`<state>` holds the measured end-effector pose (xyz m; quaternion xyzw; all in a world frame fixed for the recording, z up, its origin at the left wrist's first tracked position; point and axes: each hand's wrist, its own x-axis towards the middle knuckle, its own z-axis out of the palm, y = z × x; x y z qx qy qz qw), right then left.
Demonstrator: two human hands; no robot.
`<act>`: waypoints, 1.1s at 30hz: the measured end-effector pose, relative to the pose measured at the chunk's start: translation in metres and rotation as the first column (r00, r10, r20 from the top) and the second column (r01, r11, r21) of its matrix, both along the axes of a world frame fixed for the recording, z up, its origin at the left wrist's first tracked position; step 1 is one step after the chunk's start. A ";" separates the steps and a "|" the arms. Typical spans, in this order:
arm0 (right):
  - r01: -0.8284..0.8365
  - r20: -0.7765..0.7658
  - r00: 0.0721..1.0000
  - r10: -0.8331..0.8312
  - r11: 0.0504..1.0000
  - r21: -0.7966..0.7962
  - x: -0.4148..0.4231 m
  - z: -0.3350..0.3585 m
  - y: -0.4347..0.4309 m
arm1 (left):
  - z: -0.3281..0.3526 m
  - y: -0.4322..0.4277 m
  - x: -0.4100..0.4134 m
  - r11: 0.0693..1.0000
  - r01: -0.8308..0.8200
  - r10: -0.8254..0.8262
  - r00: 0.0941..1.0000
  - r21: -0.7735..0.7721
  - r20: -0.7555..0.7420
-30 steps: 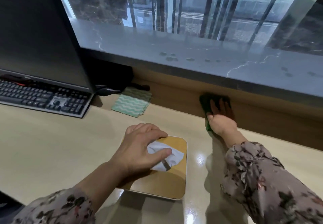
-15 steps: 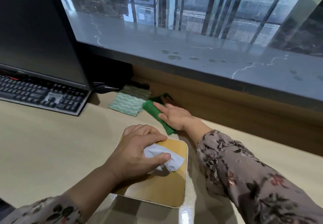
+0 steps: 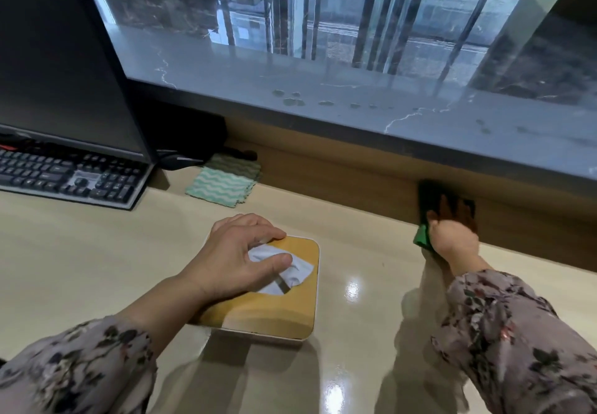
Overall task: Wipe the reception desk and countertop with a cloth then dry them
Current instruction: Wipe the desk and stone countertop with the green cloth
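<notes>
My right hand [image 3: 452, 236] presses a dark green cloth [image 3: 422, 236] flat against the back of the beige desk [image 3: 97, 268], where it meets the wooden riser under the grey marble countertop [image 3: 355, 103]. Fingers are spread over the cloth, partly in shadow. My left hand [image 3: 239, 258] rests on a tissue box with a wooden lid [image 3: 274, 310], fingers touching the white tissue [image 3: 297, 271] that sticks out. Several water drops lie on the countertop [image 3: 290, 100].
A folded light-green wavy-patterned cloth [image 3: 223, 185] lies by the riser at centre left. A keyboard [image 3: 64, 177] and a dark monitor [image 3: 58, 58] stand at the left, with a black object [image 3: 181, 161] behind the cloth. Beyond the countertop is a glossy floor.
My right hand slid the green cloth along the back of the desk, from next to the wavy cloth out to the right. My left hand stayed on the tissue box.
</notes>
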<state>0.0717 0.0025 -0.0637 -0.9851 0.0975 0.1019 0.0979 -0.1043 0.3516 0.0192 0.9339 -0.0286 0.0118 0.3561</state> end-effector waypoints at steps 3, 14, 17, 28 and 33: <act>0.104 -0.048 0.993 -0.105 0.994 -0.026 -0.007 0.005 0.017 | 0.005 -0.002 0.001 1.000 0.005 -0.005 1.000 -0.005 -0.029; -0.546 0.049 0.837 0.545 0.837 0.020 -0.074 0.001 0.147 | 0.017 -0.035 0.007 0.997 -0.018 0.015 0.999 0.072 0.040; -0.536 0.083 0.842 0.533 0.844 0.020 -0.080 0.000 0.102 | 0.023 -0.053 0.015 0.991 0.023 -0.029 0.999 0.131 0.043; 0.141 0.058 0.988 -0.140 0.990 -0.021 -0.121 0.001 -0.092 | 0.038 -0.090 0.010 0.997 -0.037 0.039 0.999 0.067 -0.027; 0.131 0.008 0.991 -0.131 0.991 0.023 -0.151 0.006 -0.020 | 0.041 -0.098 -0.003 0.987 -0.077 0.078 0.997 0.144 0.000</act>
